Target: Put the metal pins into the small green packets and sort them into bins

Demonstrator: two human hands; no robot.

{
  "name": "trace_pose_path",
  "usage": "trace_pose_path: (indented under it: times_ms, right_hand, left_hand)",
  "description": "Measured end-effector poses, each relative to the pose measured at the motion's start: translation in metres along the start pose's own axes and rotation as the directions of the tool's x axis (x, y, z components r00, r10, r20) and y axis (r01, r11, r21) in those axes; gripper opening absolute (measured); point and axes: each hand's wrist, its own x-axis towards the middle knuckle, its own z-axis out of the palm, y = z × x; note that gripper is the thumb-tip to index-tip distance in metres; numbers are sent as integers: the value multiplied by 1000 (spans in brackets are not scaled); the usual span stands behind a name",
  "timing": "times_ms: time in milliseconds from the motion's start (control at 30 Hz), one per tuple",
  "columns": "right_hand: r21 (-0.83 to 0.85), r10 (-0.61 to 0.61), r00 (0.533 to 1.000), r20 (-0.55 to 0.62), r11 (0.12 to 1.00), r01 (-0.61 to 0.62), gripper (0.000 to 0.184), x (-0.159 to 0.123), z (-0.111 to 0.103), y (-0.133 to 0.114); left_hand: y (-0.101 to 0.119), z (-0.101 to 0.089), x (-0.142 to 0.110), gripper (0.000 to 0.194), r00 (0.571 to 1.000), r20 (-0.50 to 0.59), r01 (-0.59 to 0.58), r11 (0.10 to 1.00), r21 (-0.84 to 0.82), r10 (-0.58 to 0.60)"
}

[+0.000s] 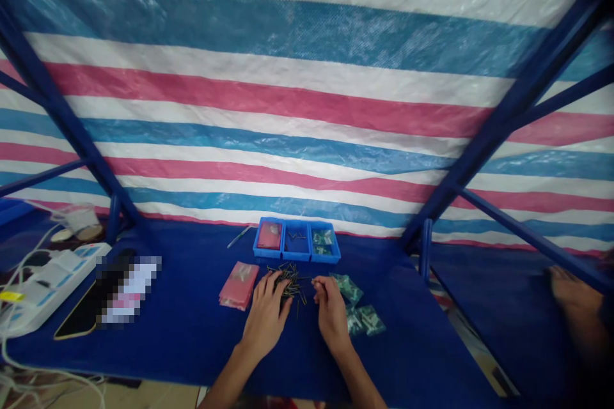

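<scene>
The left hand [268, 307], loosely curled, is touching the screws [296, 287]; the right hand [330, 312] is pinching its fingertips together.

A gap separates left hand [267, 310] from right hand [330, 313], the blue tray [297, 255] blocking beyond.

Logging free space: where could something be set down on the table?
The table is bare between the blurred item and the pink packets, and right of the green packets. Loose screws crowd the space between left hand and right hand.

Left hand [267, 308] palm down, fingers spread — right hand [332, 310] curled, perhaps pinching.
</scene>
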Motion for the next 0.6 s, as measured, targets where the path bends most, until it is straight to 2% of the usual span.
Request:
trace_pose_path:
  times_ms: [200,367,500,600]
  right_hand:
    - [46,72,997,29,996,-73,37,-3,2,-2]
    - [8,20,1000,22,1000,-20,35,-3,-2,-7]
    - [-36,-87,996,5,996,87,30,-1,-4,-13]
    - [-52,-105,994,-19,993,104,27,-1,-5,-15]
  left_hand:
    - [0,0,1,35,1000,8,-4,1000,-4,4]
    - [0,-2,1,36,1000,4,-8,1000,7,7]
    - [1,-2,1,36,1000,6,-7,1000,17,7]
    - [0,-1,1,36,1000,2,-11,1000,26,11]
